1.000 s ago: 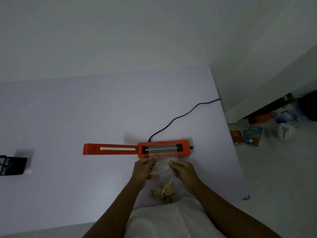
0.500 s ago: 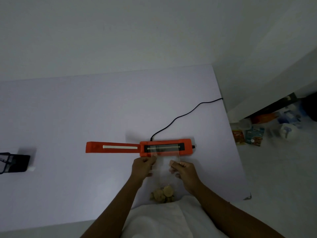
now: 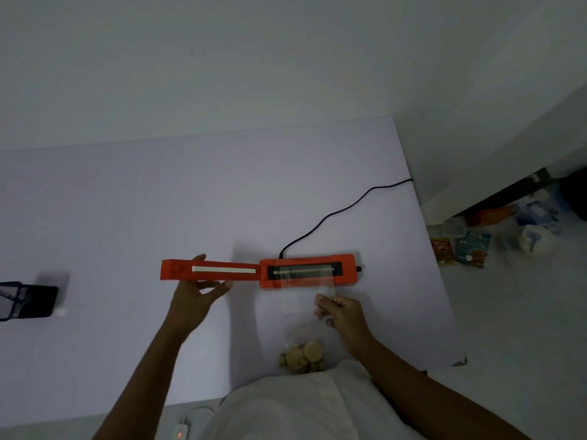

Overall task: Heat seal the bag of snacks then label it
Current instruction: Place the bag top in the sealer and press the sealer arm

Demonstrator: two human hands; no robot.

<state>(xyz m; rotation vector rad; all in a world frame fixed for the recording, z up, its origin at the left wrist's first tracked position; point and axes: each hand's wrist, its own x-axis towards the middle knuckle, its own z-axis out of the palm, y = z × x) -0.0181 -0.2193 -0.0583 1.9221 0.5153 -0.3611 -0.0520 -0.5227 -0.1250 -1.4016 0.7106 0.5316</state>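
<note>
One hand has been taken off the bag (image 3: 305,300): half a second ago both hands pinched its mouth against the sealer (image 3: 306,270), whereas now only the right hand (image 3: 338,311) is kept on it, closed in a pinch on the right edge of the clear film. The left hand (image 3: 198,292) has been moved over to the lid (image 3: 209,269), which lies swung out flat to the left of the base; its fingers are spread wide, the thumb seen above the far edge and the fingertips just below the near edge, so the lid appears to be touched but a firm grasp cannot be confirmed. The mouth of the bag is laid across the black strip of the base, while its filled end is left near the table (image 3: 127,217) edge, close to the body. From this it is judged that placing is finished and that folding the lid down over the film is the step being started; sealing is not yet done and labelling is untouched.

Counted: one sealer, one lid, one cord (image 3: 336,214) running off the right edge, one bag, a small heap of round snacks (image 3: 303,357) too bunched to be numbered, one dark object (image 3: 28,301) at the left edge, and several packets (image 3: 460,247) on the floor, blurred. No label can be seen
</note>
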